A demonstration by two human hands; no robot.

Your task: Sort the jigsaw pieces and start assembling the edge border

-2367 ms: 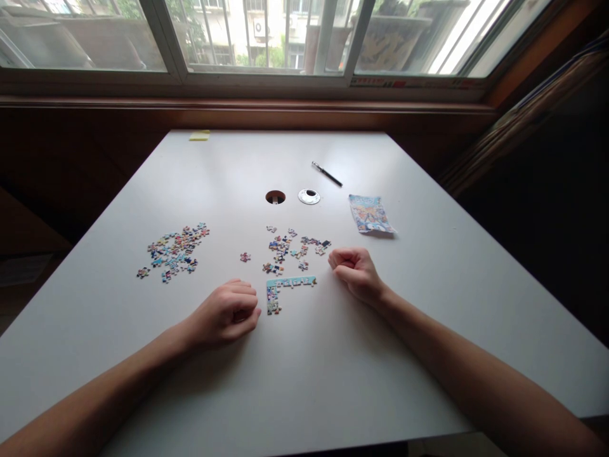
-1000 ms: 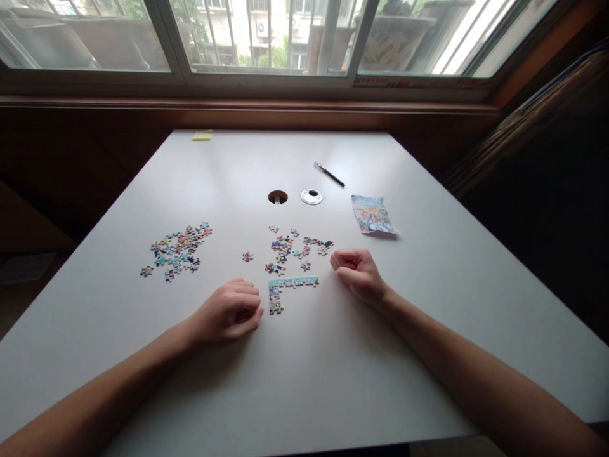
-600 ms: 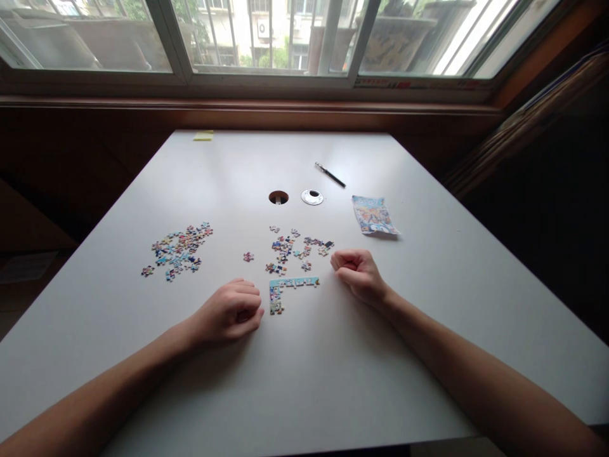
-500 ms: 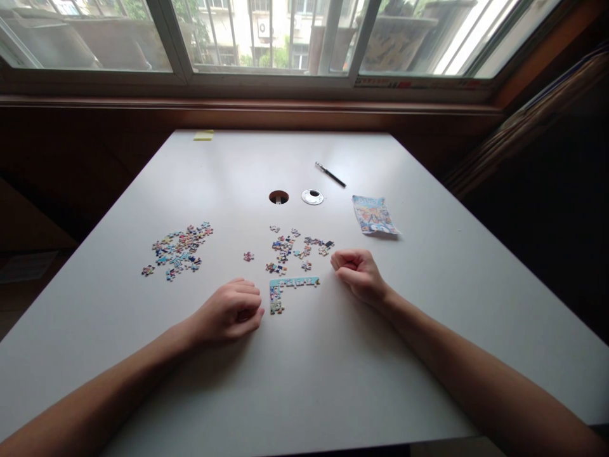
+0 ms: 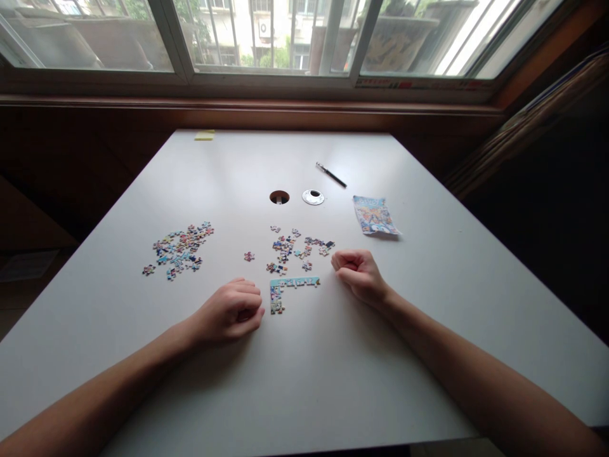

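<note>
My left hand [image 5: 232, 311] rests on the table in a loose fist, just left of a joined L-shaped puzzle section [image 5: 295, 282]. That section has a light-blue top edge and a short arm running down its left side. My right hand [image 5: 359, 274], also curled into a fist, lies to the right of the section, apart from it. Nothing shows in either fist. Beyond the section is a loose group of puzzle pieces [image 5: 284, 247], its right end close to my right knuckles. A single puzzle piece [image 5: 249, 256] lies left of that group.
A larger heap of puzzle pieces [image 5: 183, 251] spreads at the left. Right of centre lies a creased picture sheet [image 5: 375, 216]. Farther back are a black pen [image 5: 332, 174], a round metal cover [image 5: 313, 197], a table hole [image 5: 279, 197] and a yellow note [image 5: 204, 135].
</note>
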